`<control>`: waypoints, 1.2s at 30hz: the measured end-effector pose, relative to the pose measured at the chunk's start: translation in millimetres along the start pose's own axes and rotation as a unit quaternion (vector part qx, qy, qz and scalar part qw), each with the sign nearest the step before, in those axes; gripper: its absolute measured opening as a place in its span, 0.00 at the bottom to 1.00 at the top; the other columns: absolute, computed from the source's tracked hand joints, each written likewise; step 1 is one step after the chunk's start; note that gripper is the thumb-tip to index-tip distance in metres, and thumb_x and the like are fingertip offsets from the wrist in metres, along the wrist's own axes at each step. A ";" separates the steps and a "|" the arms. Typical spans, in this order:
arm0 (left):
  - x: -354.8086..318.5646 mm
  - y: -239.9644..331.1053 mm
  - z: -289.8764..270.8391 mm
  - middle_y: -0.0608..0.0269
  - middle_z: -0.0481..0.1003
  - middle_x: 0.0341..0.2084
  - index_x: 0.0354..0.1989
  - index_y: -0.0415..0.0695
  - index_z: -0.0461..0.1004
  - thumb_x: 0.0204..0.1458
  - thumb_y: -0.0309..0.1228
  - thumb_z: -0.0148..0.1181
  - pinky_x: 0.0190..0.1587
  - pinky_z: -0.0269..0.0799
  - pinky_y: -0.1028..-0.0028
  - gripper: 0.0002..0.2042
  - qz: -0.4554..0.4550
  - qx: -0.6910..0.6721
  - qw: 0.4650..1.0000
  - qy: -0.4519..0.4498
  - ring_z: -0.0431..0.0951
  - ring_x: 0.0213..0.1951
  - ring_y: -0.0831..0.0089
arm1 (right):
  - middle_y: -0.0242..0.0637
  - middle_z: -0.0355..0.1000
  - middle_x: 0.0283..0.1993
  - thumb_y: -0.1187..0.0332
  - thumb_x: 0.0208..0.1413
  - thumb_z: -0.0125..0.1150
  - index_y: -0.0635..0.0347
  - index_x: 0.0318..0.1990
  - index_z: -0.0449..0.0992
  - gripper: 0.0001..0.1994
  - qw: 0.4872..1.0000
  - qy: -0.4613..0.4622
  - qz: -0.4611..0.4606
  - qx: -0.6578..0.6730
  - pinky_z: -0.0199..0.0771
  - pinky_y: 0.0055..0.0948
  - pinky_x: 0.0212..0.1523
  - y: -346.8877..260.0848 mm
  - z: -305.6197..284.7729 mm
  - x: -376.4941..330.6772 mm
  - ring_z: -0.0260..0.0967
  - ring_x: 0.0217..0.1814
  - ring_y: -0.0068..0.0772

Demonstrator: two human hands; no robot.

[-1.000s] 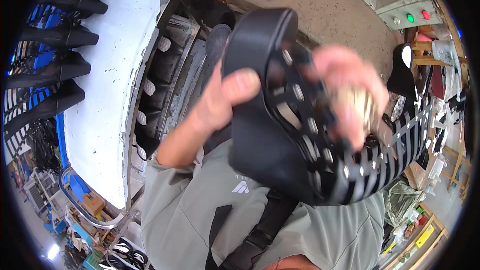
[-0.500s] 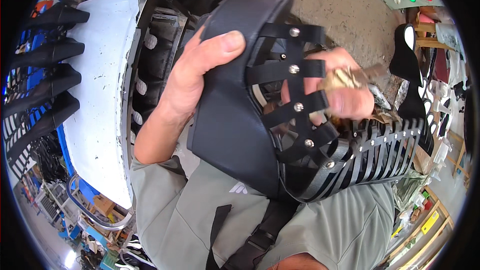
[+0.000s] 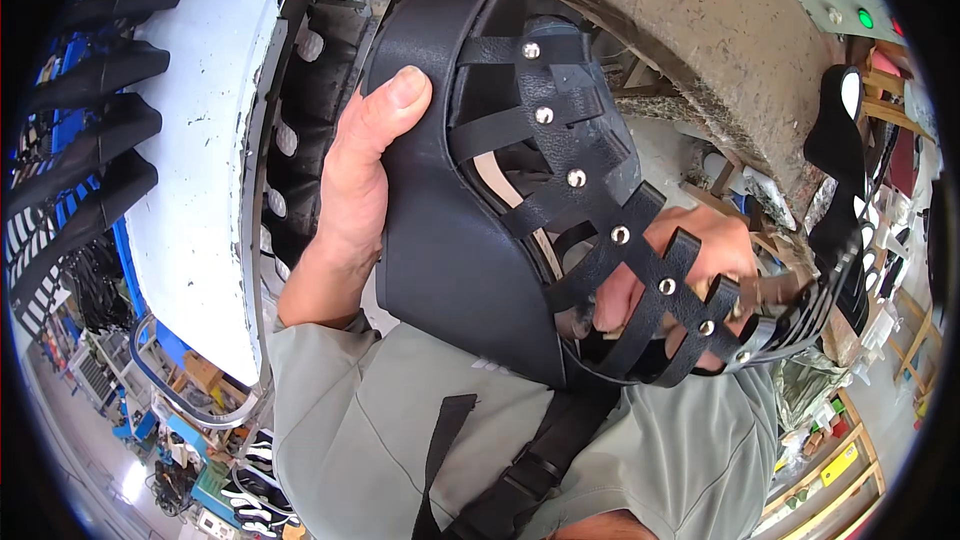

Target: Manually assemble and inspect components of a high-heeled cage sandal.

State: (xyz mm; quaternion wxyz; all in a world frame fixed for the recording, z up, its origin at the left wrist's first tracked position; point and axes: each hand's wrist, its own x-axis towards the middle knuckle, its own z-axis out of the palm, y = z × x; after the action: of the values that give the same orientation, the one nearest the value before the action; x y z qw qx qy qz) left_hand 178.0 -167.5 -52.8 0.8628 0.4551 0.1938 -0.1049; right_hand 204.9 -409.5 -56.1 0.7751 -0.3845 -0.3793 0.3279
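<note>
A black wedge-soled sandal with crossed straps and round silver studs is held up in front of my chest, sole side to the left. My left hand is closed around the thick sole, its thumb lying on the black side wall. Behind the studded straps, my right hand is curled, with its fingers partly covered. A blurred, brownish shiny thing shows beside that hand, too smeared to name. A dark grey, smooth form sits behind the front straps.
At left stands a white panel, with several black strappy shoes along its outer edge. A worn brown machine edge curves above the sandal. A green button light is at upper right. Black shoe parts hang at right.
The sandal has turned, and its long strapped shaft has swung away at the right. My right hand has moved down behind the straps; the brassy thing at its fingers is now only a blur.
</note>
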 end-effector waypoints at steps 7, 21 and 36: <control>2.7 2.8 1.4 0.59 0.75 0.43 0.52 0.36 0.68 0.55 0.37 0.53 0.48 0.69 0.76 0.20 0.020 -0.007 1.000 -0.008 0.76 0.43 0.74 | 0.48 0.75 0.28 0.60 0.47 0.67 0.66 0.28 0.75 0.15 0.985 0.047 -0.021 -0.167 0.75 0.32 0.24 -19.1 14.8 -6.2 0.75 0.24 0.42; 20.6 -38.3 -69.9 0.49 0.70 0.52 0.58 0.37 0.65 0.53 0.48 0.57 0.58 0.62 0.66 0.31 -0.013 0.522 0.835 -0.174 0.69 0.55 0.59 | 0.41 0.74 0.35 0.63 0.49 0.56 0.67 0.37 0.75 0.15 0.954 0.251 0.154 -0.048 0.68 0.24 0.28 50.1 -59.9 -3.7 0.68 0.29 0.26; 16.0 34.1 10.5 0.56 0.75 0.35 0.47 0.41 0.68 0.20 0.33 0.72 0.40 0.74 0.70 0.36 0.393 0.525 0.740 -0.147 0.79 0.35 0.60 | 0.43 0.74 0.34 0.62 0.49 0.57 0.68 0.37 0.74 0.16 0.945 0.290 0.056 -0.137 0.70 0.25 0.28 -2.3 -64.2 7.6 0.69 0.29 0.27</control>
State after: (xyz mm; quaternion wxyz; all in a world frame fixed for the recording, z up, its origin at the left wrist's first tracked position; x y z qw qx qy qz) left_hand 207.2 -157.0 -29.0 0.4696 0.8507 -0.2173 0.0927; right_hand 263.1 -426.8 -78.3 0.7718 -0.5861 -0.1571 0.1901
